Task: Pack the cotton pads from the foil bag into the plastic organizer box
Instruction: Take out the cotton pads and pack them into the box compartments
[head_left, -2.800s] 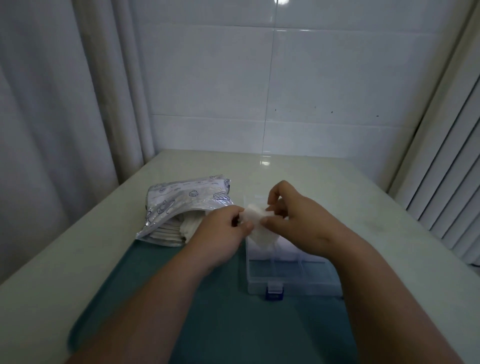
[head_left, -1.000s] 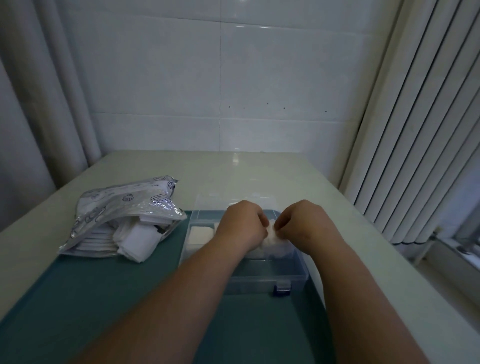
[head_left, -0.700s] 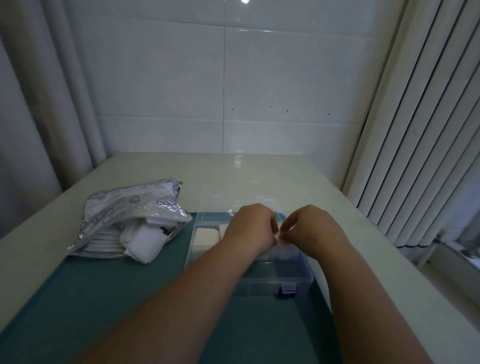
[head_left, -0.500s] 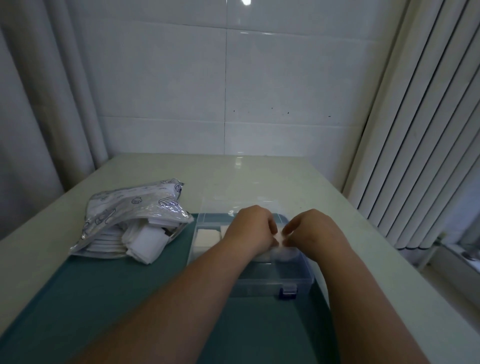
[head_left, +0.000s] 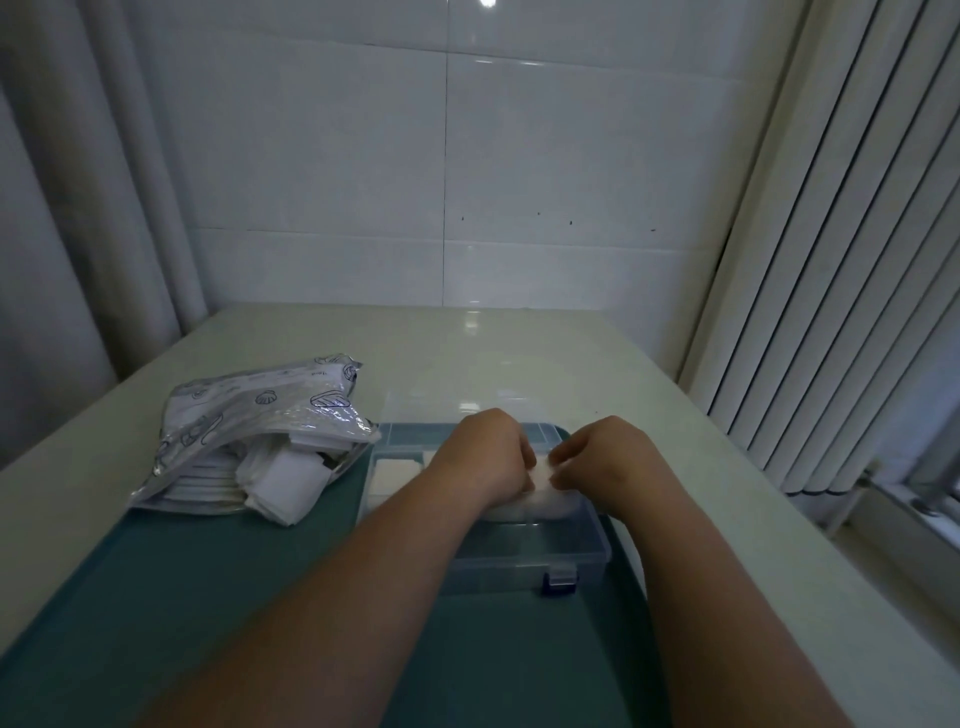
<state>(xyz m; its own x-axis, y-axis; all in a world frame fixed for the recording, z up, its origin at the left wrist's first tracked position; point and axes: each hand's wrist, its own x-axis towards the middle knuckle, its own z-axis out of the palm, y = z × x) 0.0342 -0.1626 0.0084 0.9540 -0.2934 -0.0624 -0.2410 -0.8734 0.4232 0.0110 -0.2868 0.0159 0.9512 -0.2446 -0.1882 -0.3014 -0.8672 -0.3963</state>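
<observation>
White tiled wall (head_left: 519, 156) fills the back of my feed, with a grey curtain (head_left: 78, 182) hanging on the left and vertical blinds (head_left: 831, 260) on the right. Below it, a pale surface (head_left: 519, 353) carries a teal mat (head_left: 182, 597) that runs to the near edge. At the mat's far left corner lies the foil bag (head_left: 249, 410), mouth toward me, with cotton pads (head_left: 283, 478) spilling out of it. Just beside it on the right sits the clear organizer box (head_left: 519, 551), its blue latch (head_left: 558, 582) facing me. My forearms cross the mat and hide much of the box's middle. My left hand (head_left: 483, 457) and right hand (head_left: 608, 457) meet over the box, fingers curled, pinching one cotton pad (head_left: 543, 473) between them above a middle compartment. More white pads (head_left: 392, 470) lie in the far-left compartment.
</observation>
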